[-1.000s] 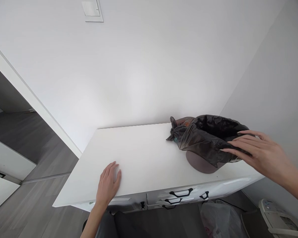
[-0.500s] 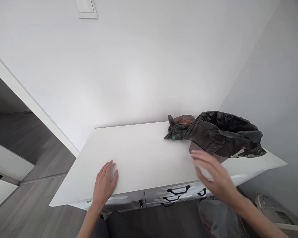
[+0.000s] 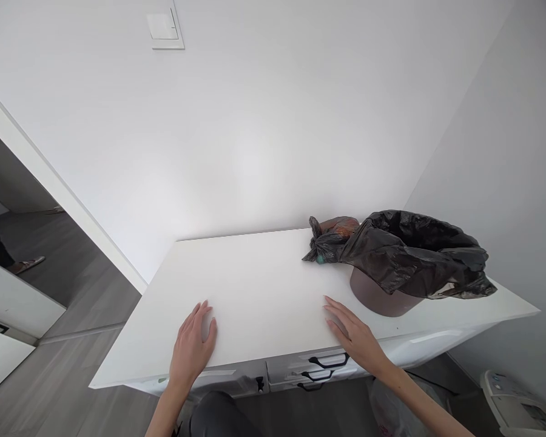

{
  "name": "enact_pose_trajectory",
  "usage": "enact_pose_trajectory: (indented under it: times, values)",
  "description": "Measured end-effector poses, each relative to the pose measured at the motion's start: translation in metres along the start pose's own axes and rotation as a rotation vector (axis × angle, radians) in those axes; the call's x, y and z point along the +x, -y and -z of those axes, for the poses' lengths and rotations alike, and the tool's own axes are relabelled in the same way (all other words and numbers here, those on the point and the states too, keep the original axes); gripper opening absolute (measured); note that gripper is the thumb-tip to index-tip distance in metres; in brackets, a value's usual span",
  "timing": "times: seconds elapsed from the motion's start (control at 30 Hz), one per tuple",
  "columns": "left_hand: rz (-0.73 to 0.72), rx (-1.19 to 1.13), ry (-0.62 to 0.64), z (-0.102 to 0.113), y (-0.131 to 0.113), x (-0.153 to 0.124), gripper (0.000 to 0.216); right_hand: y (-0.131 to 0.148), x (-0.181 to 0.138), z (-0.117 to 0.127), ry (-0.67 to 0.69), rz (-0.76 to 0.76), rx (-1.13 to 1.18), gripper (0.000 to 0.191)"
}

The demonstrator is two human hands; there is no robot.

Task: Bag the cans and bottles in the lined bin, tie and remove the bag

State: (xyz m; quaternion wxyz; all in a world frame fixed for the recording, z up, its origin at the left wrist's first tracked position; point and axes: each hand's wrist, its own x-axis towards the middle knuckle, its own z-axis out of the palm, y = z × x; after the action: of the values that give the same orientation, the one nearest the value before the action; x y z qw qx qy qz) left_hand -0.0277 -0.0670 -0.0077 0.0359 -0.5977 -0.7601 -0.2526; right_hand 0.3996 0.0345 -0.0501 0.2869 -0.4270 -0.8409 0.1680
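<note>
My left hand [image 3: 193, 341] rests on the front left part of the white cabinet top [image 3: 255, 279], fingers stretched out and thumb apart. Also lying on that surface, nearer its middle right, is my right hand [image 3: 352, 332], its fingers spread and nothing in it. To the right of this hand stands a brown bin [image 3: 384, 298] lined with a black plastic bag [image 3: 400, 267] that hangs over its rim. A small knotted black bag [image 3: 332, 240] sits against the left side of the bin; something orange-brown shows through it.
Drawers with black handles [image 3: 330, 362] face me below the top. A light switch [image 3: 165, 27] is on the wall. On the floor at right are a clear plastic bag [image 3: 394, 403] and a beige device [image 3: 519, 400]. Through the doorway at left, a person's foot [image 3: 30, 265] shows.
My right hand has moved left and down from in front of the bin onto the cabinet top. The left hand stays in place. A person's leg and foot have appeared in the doorway.
</note>
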Motion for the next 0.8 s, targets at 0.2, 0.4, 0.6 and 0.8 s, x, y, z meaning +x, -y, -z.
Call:
enact_pose_trajectory:
  times: [0.2,0.4,0.6,0.8]
  values:
    - [0.031,-0.016,0.015,0.004,-0.004,0.001,0.047,0.007,0.007,-0.007,-0.103,-0.174,0.001,0.041]
    - [0.024,-0.019,0.007,0.004,-0.003,0.004,0.041,0.009,0.016,-0.021,-0.208,-0.239,-0.111,0.04]
    - [0.005,-0.017,0.007,0.002,-0.002,0.004,0.042,0.011,0.022,-0.029,-0.295,-0.245,-0.182,0.039]
    - [-0.016,-0.003,0.01,-0.002,0.0,0.006,0.045,0.007,0.025,-0.032,-0.349,-0.225,-0.195,0.041]
